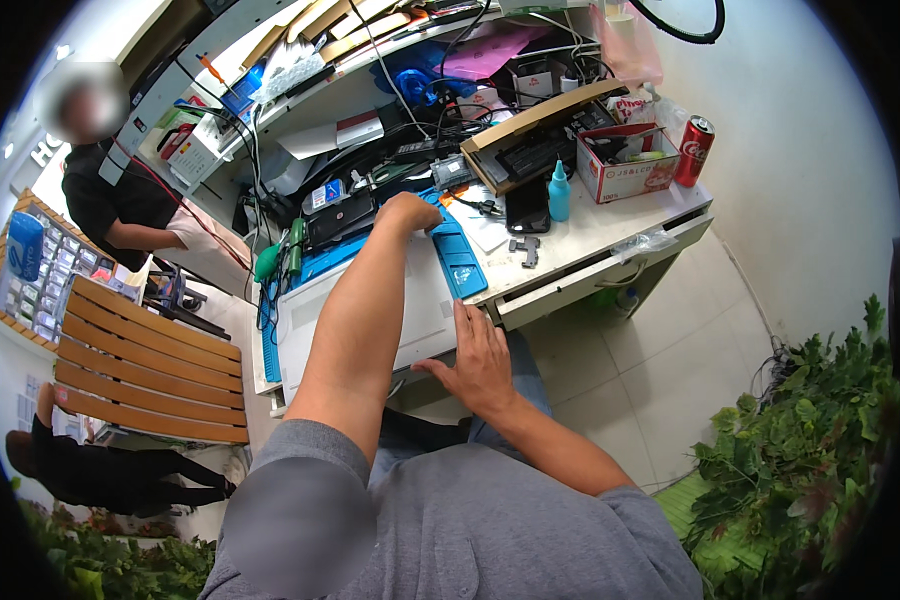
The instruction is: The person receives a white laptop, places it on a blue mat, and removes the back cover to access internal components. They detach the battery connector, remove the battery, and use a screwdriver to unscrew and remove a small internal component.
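Note:
A flat light-grey panel, like a closed laptop, lies on the blue work mat in front of me. My left hand reaches over it to the mat's far part, by the blue parts tray. Its fingers curl downward and close together; whatever they hold, if anything, is hidden. At the panel's right near corner rests my right hand, thumb spread from the straight fingers, holding nothing. A black laptop-like device sits beyond the panel, left of my left hand.
Right of the mat are a black phone, a blue squeeze bottle, a grey metal piece, a small box and a red can. A drawer stands partly out. Cables clutter the back. Two people are at left.

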Demonstrator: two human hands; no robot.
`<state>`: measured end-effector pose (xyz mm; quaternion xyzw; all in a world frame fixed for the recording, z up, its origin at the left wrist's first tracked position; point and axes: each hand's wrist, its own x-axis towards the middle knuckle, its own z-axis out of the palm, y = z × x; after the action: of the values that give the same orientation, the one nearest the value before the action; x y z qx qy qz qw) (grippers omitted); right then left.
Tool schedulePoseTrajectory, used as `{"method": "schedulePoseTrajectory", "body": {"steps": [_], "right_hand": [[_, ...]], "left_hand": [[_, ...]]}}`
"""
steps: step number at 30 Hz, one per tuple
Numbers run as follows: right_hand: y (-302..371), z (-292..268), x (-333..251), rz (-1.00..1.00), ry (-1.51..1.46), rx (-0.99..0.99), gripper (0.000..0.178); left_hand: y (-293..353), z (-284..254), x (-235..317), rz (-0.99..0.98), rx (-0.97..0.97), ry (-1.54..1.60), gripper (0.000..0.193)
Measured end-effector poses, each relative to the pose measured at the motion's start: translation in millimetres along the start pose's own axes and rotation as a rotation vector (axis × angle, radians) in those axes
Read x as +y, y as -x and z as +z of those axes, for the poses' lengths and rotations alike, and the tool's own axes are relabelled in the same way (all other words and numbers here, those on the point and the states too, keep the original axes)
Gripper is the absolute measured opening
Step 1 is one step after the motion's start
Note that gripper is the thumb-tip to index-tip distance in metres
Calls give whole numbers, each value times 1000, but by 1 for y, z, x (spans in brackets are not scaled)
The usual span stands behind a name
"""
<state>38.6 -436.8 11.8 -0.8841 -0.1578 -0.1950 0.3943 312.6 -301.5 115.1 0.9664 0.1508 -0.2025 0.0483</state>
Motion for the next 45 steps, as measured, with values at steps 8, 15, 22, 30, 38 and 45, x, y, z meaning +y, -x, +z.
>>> {"method": "schedulePoseTrajectory", "body": {"steps": [8, 15, 22, 30, 38, 45], "right_hand": [[-7, -20, -10, -15, 33, -53, 118], [2, 2, 7, -56, 4, 85, 117], [3, 4, 5, -77, -30, 112, 115], [3, 4, 5, -86, 9, 107, 114], [-2, -9, 5, -45, 15, -25, 107], [-57, -43, -1, -14, -157, -218, 74]], "left_hand": [[6, 1, -5, -27, 40, 2, 40], [-4, 9, 4, -15, 77, 41, 38], [-4, 7, -2, -5, 82, 0, 35], [33, 15, 16, 24, 302, 38, 46], [37, 13, 4, 177, 262, 29, 45], [7, 8, -46, 441, 227, 115, 30]]}}
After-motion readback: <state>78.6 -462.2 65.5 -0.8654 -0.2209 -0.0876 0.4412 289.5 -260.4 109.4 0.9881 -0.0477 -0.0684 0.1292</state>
